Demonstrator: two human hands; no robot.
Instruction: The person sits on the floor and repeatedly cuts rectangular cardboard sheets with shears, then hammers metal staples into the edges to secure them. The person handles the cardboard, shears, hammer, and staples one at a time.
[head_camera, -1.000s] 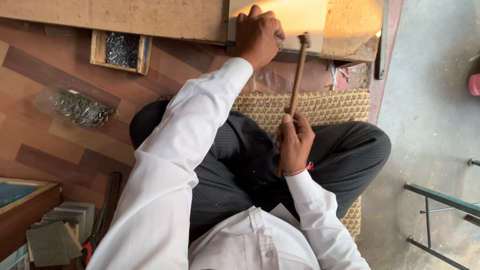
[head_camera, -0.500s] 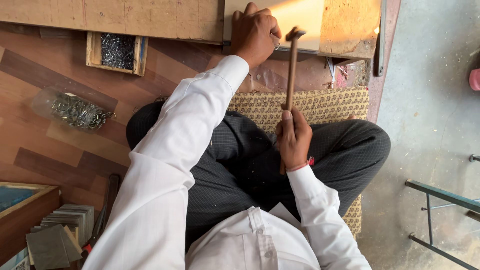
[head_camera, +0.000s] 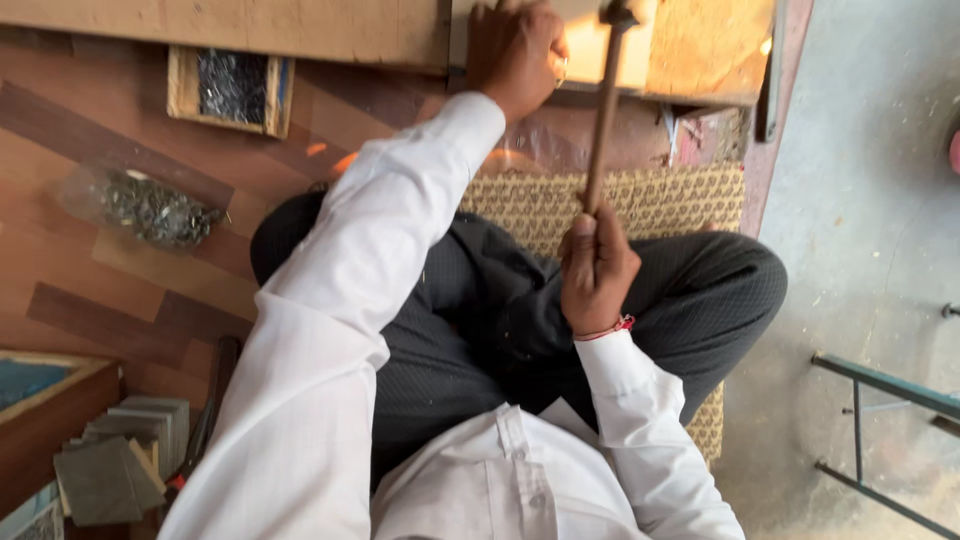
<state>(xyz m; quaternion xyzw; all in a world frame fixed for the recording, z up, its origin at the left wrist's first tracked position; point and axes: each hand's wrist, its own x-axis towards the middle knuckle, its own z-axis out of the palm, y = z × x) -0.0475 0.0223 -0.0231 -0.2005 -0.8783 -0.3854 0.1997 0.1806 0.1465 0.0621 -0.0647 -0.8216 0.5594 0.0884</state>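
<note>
I sit cross-legged on a woven mat (head_camera: 660, 198). My left hand (head_camera: 515, 48) reaches forward with its fingers curled over the edge of a pale wooden panel (head_camera: 585, 60) at the top of the view; whatever is under the fingers is hidden. My right hand (head_camera: 595, 268) is closed around the lower end of a hammer (head_camera: 603, 110) with a wooden handle. The handle runs almost straight up, and its metal head (head_camera: 620, 12) is over the panel, just right of my left hand.
A small wooden box of dark nails (head_camera: 232, 88) and a clear bag of nails (head_camera: 150, 208) lie on the wood-patterned floor at left. Stacked grey blocks (head_camera: 120, 462) and a framed board (head_camera: 45, 395) sit at lower left. A metal frame (head_camera: 880, 400) stands on the concrete at right.
The hammer has swung from a rightward tilt to nearly upright, its head coming in toward my left hand over the panel. My left hand has stayed on the panel.
</note>
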